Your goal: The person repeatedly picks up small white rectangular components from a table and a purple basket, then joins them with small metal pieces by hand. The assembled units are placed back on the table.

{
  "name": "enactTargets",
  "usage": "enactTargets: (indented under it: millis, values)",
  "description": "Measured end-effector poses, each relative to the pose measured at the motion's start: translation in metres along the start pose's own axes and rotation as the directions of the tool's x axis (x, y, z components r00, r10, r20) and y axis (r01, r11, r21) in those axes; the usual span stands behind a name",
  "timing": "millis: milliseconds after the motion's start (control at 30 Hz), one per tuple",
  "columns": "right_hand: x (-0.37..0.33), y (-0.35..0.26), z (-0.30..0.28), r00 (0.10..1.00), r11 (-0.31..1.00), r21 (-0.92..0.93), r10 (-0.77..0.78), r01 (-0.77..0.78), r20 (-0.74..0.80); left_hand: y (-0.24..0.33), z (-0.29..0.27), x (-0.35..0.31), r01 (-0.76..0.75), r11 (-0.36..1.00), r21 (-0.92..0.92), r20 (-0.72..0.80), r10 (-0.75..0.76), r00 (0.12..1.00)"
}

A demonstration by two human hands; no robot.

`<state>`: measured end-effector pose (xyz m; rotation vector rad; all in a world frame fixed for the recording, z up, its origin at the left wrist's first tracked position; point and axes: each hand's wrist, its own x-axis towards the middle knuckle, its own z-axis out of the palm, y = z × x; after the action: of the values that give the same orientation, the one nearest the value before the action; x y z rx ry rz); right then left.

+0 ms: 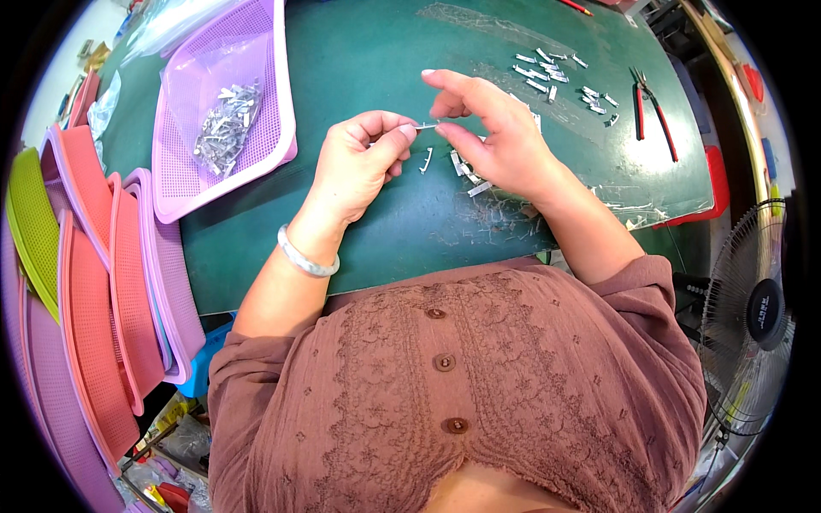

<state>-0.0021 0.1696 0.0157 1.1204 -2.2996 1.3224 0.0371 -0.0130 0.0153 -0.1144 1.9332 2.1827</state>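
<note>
My left hand (366,154), with a pale bangle at the wrist, pinches a small silvery metal clip (425,126) between thumb and forefinger. Close by on the right, my right hand (499,137) has thumb and forefinger spread apart, the thumb tip near the clip's free end. Whether it touches is too small to tell. Just below lies a single loose metal piece (426,161) on the green table. Several similar metal pieces (469,173) lie partly hidden under my right hand.
A lilac basket (286,103) at the left holds a clear bag of metal parts (227,128). Scattered clips (539,75) and red-handled pliers (657,120) lie at the far right. Stacked baskets (103,316) stand left of the table; a fan (744,316) stands right.
</note>
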Motion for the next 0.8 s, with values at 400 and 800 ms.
enactTargets:
  millis: [400, 800]
  values:
    - [-0.0033, 0.0047, -0.0017, 0.973, 0.902, 0.365, 0.203, -0.231, 0.114, -0.0041, 0.0021, -0.0009, -0.152, 0.981, 0.118, -0.033, 0.157, 0.987]
    - [-0.0036, 0.0019, -0.0029, 0.960, 0.851, 0.444, 0.245, -0.280, 0.135, -0.0072, 0.0025, -0.0001, -0.197, 0.974, 0.112, -0.032, 0.202, 0.979]
